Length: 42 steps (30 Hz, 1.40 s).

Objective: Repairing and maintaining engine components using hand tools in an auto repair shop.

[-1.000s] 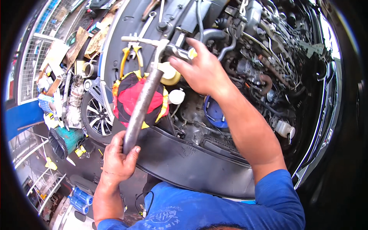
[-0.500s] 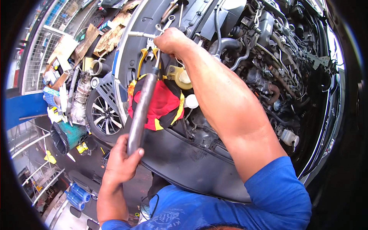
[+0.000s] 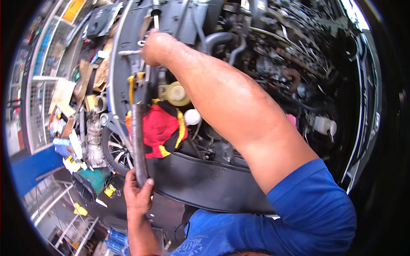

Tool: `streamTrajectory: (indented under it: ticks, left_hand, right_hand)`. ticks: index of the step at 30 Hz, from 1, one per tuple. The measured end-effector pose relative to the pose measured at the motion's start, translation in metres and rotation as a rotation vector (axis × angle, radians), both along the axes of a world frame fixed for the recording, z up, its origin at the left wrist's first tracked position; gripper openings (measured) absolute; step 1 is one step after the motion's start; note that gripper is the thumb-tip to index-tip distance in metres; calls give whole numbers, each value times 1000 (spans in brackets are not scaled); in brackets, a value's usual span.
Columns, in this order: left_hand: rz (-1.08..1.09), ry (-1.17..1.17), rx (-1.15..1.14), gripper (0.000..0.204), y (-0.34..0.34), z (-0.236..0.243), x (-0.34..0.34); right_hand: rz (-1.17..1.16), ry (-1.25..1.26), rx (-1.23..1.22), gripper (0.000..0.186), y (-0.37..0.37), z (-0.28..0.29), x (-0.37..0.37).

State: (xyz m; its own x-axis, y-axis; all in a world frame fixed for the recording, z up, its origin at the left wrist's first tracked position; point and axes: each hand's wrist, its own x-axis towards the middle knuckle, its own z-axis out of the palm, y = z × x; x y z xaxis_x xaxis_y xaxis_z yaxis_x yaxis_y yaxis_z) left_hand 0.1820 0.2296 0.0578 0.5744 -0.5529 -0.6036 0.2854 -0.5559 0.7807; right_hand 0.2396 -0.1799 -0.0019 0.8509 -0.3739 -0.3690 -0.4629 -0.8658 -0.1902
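Note:
My left hand grips the lower end of a grey metal pipe, which stands roughly upright in view. My right hand is closed at the far end of a slim metal tool with a dark grip; my fingers hide its head. The pipe's upper end is beside that grip, seemingly off it. Next to my right hand are a pale metal bar and a ring spanner end. Pliers with yellow handles rest nearby. Below lies a red, black and yellow cloth.
The engine bay with hoses fills the right side. A yellowish reservoir and a white cap are near the cloth. The dark bumper runs before me. At left are a wheel, cardboard and a green bin.
The view has shifted, so the car sits lower and more to the left. The pipe, earlier in line with the tool's dark grip, is now beside it in my left hand.

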Motion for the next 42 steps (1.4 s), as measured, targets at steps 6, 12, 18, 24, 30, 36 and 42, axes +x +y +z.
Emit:
streamTrajectory:
  ticks: [6,12,18,24,30,36,42]
  left_hand:
    - [-116,-67,-71,45,-22,-5,-6]
    - [-327,-18,-123,47,-66,-5,-24]
    - [-507,74,-79,47,-129,-12,-55]
    - [-673,-20,-61,46,-168,-25,-77]
    - [-914,-170,50,47,-184,-19,-79]
    - [-864,-125,130,47,-194,-19,-92]
    - [-923,-201,107,42,-205,-22,-104]
  right_hand:
    - [-355,-705,557,35,10,50,-213]
    - [-1439,-534,1012,39,61,58,-439]
    - [-1893,-926,1223,32,49,-18,-536]
    - [-2258,-1140,1031,5,1,-122,-552]
    - [-2368,-1551,961,8,-37,-204,-569]
    - [-2379,-1658,1047,10,-54,-250,-585]
    - [-2405,-1880,1027,9,-58,-253,-575]
